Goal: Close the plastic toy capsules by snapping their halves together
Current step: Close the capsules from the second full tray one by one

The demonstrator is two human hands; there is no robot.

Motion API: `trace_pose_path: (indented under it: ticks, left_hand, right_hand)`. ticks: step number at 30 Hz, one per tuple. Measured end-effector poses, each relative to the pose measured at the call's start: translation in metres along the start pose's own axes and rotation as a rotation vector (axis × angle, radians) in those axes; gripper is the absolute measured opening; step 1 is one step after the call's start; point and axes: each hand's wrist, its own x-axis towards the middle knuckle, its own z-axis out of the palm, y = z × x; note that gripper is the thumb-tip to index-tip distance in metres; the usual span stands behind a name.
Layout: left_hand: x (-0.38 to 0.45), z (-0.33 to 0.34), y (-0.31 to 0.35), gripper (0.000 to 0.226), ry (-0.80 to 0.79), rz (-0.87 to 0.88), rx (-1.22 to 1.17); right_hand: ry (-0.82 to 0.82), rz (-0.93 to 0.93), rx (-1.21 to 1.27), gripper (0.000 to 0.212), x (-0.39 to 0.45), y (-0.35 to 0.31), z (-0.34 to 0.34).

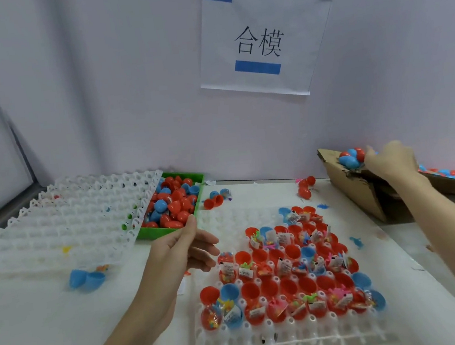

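Note:
A white grid tray [293,338] in front of me holds several open red and blue capsule halves [290,287], many with small toys and paper slips inside. My left hand [185,251] hovers at the tray's left edge, fingers relaxed and holding nothing. My right hand [392,163] reaches far right over a cardboard box [358,188]. Its fingertips hold a cluster of closed red and blue capsules [351,158]. The hand is blurred.
A green bin [154,233] of red and blue capsule shells sits behind the tray. A stack of empty white grid trays [57,228] lies at left. Loose capsules: a blue open capsule [86,277], red halves [214,200], a red capsule [306,187]. A paper sign [259,41] hangs on the wall.

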Motion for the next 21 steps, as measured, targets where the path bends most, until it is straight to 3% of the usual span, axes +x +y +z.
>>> trace_pose_path:
  ticks: [2, 5, 7, 9, 14, 17, 21]
  left_hand:
    - [0.001, -0.002, 0.0, 0.05, 0.012, 0.017, 0.018]
    - [0.004, -0.005, -0.005, 0.038, 0.069, 0.091, 0.158]
    - [0.006, -0.007, -0.01, 0.023, 0.12, 0.193, 0.367]
    - [0.006, -0.008, -0.015, 0.011, 0.151, 0.289, 0.559]
    - [0.008, -0.012, -0.02, 0.009, 0.162, 0.354, 0.775]
    - [0.01, -0.014, -0.02, 0.008, 0.165, 0.361, 0.786]
    - [0.009, -0.013, -0.02, 0.009, 0.148, 0.367, 0.778]
  right_hand:
    - [0.055, -0.066, 0.018, 0.046, -0.014, -0.009, -0.003]
    - [0.096, -0.324, 0.09, 0.035, -0.065, -0.025, 0.0]
    - [-0.013, -0.486, 0.184, 0.025, -0.115, -0.032, 0.011]
    - [-0.233, -0.626, 0.235, 0.02, -0.164, -0.042, 0.025]
    - [-0.667, -0.8, 0.129, 0.014, -0.225, -0.072, 0.054]
    - [-0.756, -0.813, 0.053, 0.015, -0.229, -0.079, 0.06]
    - [-0.743, -0.824, 0.002, 0.019, -0.227, -0.083, 0.062]
